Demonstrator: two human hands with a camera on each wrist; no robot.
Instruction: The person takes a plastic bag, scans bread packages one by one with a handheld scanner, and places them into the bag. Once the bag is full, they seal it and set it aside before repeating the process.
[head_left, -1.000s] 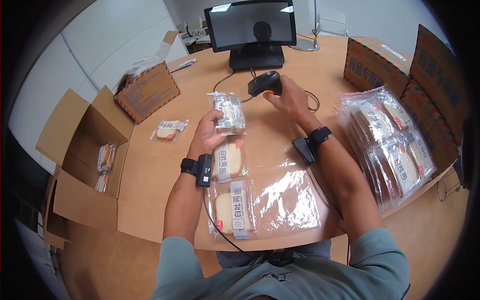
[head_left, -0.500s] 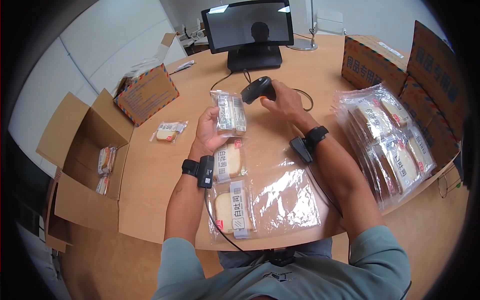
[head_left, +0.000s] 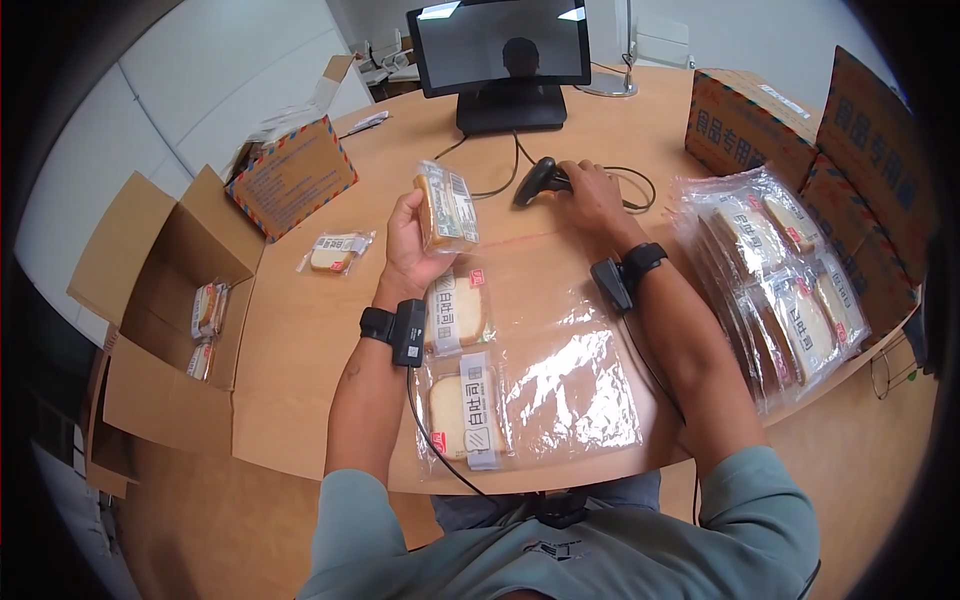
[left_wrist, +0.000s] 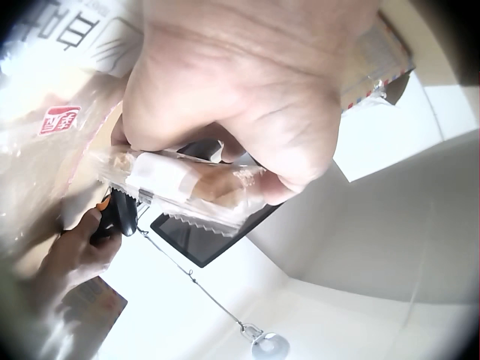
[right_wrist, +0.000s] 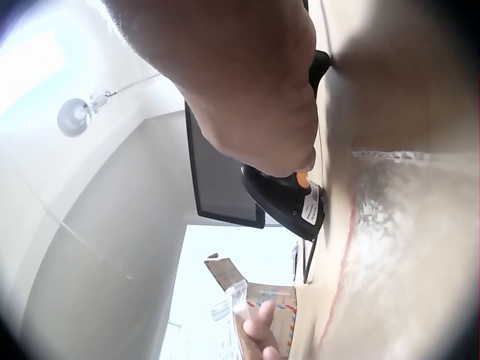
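Observation:
My left hand (head_left: 410,248) grips a packet of sliced bread (head_left: 448,212) in clear wrap, tilted up above the table. In the left wrist view the crimped wrapper edge (left_wrist: 214,221) juts past the thumb and fingers. My right hand (head_left: 597,200) holds a black barcode scanner (head_left: 538,182) by its handle, low over the table. Its orange trigger (right_wrist: 303,180) shows beside the fingers in the right wrist view. Below the left hand lies a clear multi-pocket plastic sheet (head_left: 570,400), with a bread packet (head_left: 457,318) and a nearer bread packet (head_left: 463,415) in its left pockets.
An open carton (head_left: 150,390) with bread packets inside stands at the left. One loose bread packet (head_left: 336,254) lies near it. A smaller box (head_left: 292,180) and a monitor (head_left: 500,50) are farther back. Filled bread sheets (head_left: 775,290) are stacked at the right beside cartons (head_left: 745,120).
The scanner has come down toward the table and away from the bread packet, its head turned. My left hand has tilted the packet, so its side now shows.

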